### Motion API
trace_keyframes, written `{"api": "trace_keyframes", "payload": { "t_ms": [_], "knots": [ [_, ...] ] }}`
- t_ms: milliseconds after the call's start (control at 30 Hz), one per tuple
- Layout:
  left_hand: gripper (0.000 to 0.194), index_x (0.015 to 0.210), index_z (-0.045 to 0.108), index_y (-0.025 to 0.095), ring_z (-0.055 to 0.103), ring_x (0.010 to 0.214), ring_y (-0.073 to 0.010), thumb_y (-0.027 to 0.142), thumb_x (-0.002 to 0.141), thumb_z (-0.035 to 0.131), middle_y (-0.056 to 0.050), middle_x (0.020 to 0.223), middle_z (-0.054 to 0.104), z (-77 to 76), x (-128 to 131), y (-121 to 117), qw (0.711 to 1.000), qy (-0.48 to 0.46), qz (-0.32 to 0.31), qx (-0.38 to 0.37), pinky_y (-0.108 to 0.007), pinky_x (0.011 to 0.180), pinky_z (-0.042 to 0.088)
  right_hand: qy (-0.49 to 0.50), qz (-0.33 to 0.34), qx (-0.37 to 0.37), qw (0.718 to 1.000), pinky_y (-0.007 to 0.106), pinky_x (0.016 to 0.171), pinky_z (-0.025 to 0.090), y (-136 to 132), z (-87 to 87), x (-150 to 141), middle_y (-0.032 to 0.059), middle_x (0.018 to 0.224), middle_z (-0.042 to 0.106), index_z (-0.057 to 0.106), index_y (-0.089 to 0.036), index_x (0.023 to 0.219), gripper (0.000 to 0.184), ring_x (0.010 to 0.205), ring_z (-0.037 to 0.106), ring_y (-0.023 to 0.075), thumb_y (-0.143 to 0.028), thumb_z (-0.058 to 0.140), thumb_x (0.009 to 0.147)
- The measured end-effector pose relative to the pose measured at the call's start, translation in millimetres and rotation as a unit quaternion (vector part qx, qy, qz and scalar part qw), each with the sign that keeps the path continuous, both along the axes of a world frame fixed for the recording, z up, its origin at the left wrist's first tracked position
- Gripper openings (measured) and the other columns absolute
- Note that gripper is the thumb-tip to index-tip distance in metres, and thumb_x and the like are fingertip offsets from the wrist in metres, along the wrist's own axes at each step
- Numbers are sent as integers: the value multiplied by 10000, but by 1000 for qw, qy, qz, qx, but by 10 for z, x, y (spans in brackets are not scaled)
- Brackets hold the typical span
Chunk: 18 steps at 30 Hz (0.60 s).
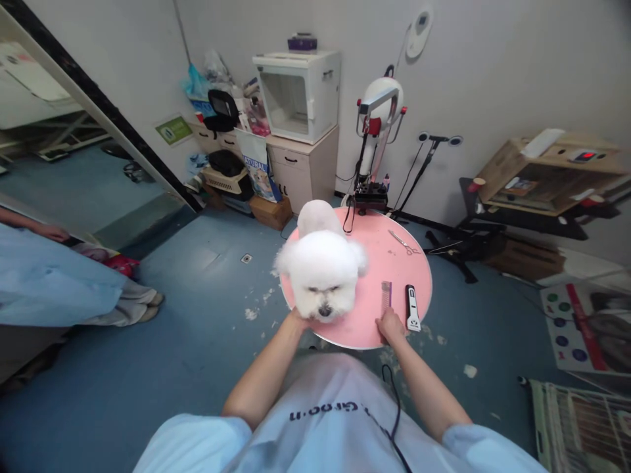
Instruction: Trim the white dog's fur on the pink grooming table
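Note:
A fluffy white dog (323, 269) faces me at the near left part of a round pink grooming table (362, 332). My left hand (298, 316) is against the dog's fur at the lower side of its head; its fingers are hidden under there. To the right, my right hand (391, 324) is closed on the near end of a comb (386, 294), which lies low over the tabletop with its teeth end pointing away. Just beyond that hand, a white and black hair clipper (412, 307) rests on the table. Scissors (404, 242) lie farther back.
At the table's far edge stands a white dryer on an arm (377, 112), with a black loop hanging nearby. A wooden shelf box (552, 171) is on the right, a white cabinet (300, 95) behind. Fur clumps (251, 314) dot the floor. A mirror (73, 131) is on the left.

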State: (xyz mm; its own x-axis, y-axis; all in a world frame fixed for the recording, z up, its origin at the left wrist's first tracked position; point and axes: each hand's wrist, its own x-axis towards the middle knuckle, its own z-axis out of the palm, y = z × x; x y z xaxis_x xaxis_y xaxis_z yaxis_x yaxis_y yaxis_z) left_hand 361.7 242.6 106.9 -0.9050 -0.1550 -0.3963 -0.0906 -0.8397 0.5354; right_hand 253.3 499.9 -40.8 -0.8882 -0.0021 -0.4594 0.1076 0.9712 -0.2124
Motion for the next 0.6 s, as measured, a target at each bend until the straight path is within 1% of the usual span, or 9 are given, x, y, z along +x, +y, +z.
{"api": "trace_keyframes", "payload": {
  "t_ms": [67,167,200,267,333,400,467,533,600],
  "knots": [
    [275,920,618,231,558,1151,-212,462,849,488,-41,979,682,41,-21,-8,1000,9,11,1,-338,955,484,5,-22,14,1000,398,809,478,-27,-4,35,211,1127,594,438,-90,1261,571,1019,620,307,-382,600,797],
    [285,957,633,203,544,1170,-247,435,797,592,-61,1055,672,143,-43,-26,1000,15,-8,16,-394,981,475,16,-54,35,998,413,812,479,22,27,7,252,1209,543,421,-81,1266,614,1064,597,327,-422,605,789],
    [310,985,635,195,548,1163,-251,415,766,637,-64,1082,668,179,-45,-37,999,16,-13,24,-407,986,473,15,-58,34,998,404,799,483,50,40,-10,253,1194,552,435,-77,1254,616,1044,605,320,-434,611,784],
    [376,1032,634,185,562,1138,-249,366,710,704,-64,1127,658,247,-46,-71,999,18,-19,46,-418,993,467,5,-56,23,998,368,749,491,105,61,-24,222,1091,609,483,-74,1209,585,948,638,289,-451,615,781],
    [414,1047,637,177,580,1096,-250,327,674,734,-65,1151,652,310,-50,-118,997,11,-31,66,-422,979,472,3,-43,9,999,343,712,486,141,72,31,184,993,642,524,-79,1174,514,864,648,262,-454,562,824],
    [429,1058,640,174,591,1060,-265,313,664,734,-71,1170,645,363,-68,-168,996,7,-43,78,-440,939,488,16,-21,-3,1000,330,720,472,144,70,188,168,991,642,540,-94,1184,436,861,638,245,-411,436,903],
    [417,1061,646,174,603,1013,-272,299,670,720,-78,1166,647,399,-99,-209,995,7,-49,82,-446,882,509,34,14,-22,999,305,763,453,102,52,433,143,1069,621,533,-146,1244,397,923,617,220,-335,359,941],
    [379,1052,656,166,614,965,-264,283,694,696,-87,1132,660,415,-135,-232,996,8,-52,77,-424,841,525,47,79,-39,995,276,782,434,7,16,691,103,1114,599,515,-218,1302,394,954,597,198,-281,378,938],
    [340,1042,666,153,619,932,-256,277,726,669,-96,1098,673,416,-164,-241,996,4,-66,67,-396,813,533,57,148,-46,986,264,759,425,-138,-38,873,89,1097,588,504,-246,1332,417,932,588,192,-242,403,928]
  ]
}}
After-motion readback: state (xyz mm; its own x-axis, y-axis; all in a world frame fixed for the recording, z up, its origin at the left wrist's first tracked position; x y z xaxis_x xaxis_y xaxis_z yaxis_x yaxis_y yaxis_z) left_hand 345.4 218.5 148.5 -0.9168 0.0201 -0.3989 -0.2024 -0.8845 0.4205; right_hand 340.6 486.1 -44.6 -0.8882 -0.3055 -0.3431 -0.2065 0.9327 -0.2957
